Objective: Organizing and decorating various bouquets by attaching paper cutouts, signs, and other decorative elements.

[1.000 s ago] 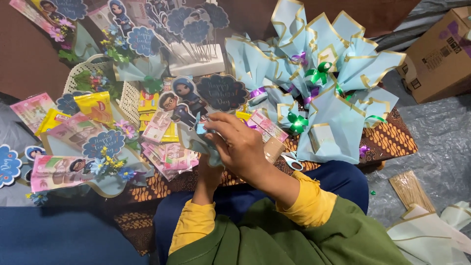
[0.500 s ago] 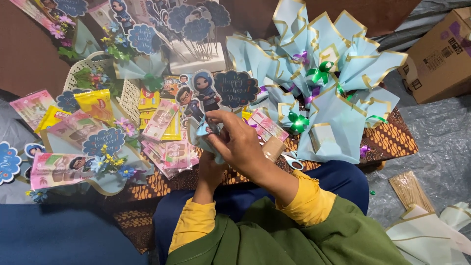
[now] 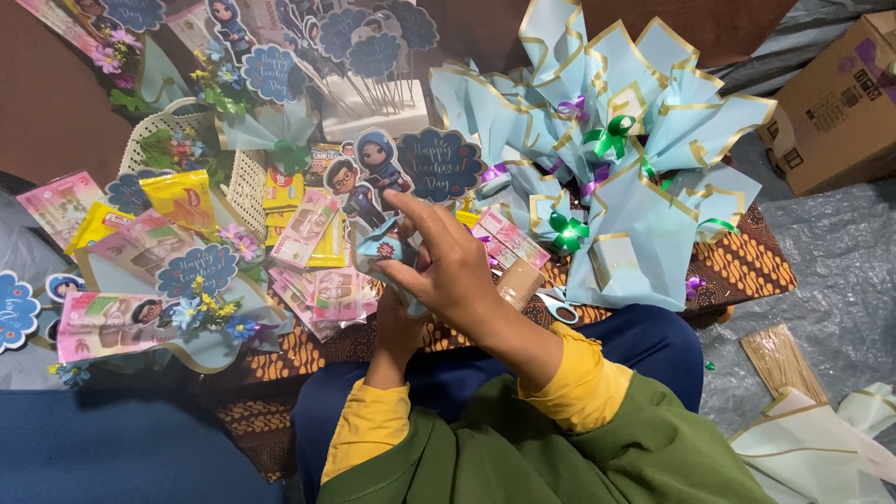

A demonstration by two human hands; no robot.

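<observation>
Hands meet at the middle of a low work surface covered with a brown batik cloth (image 3: 737,266). The right hand (image 3: 448,266) pinches, with narrow fingers, a small light-blue paper-wrapped bouquet (image 3: 383,247) topped by two cartoon figure cutouts (image 3: 366,177) and a dark-blue scalloped tag (image 3: 439,163); the left hand (image 3: 397,322) sits under it, mostly hidden, so I cannot tell how it grips. A cluster of at least five light-blue wrappers with gold edges (image 3: 644,159) lies just right of the hands, tied with green and purple ribbons. One pair of scissors (image 3: 558,306) rests on the cloth beside the right wrist. To the left lie flat pink packets (image 3: 317,280), yellow sachets (image 3: 182,198) and more blue tags among small paper flowers. One white woven basket (image 3: 238,177) stands behind them. One brown cardboard box (image 3: 840,103) sits at the far right on grey plastic sheeting (image 3: 840,280), near one bundle of thin sticks (image 3: 779,359).
</observation>
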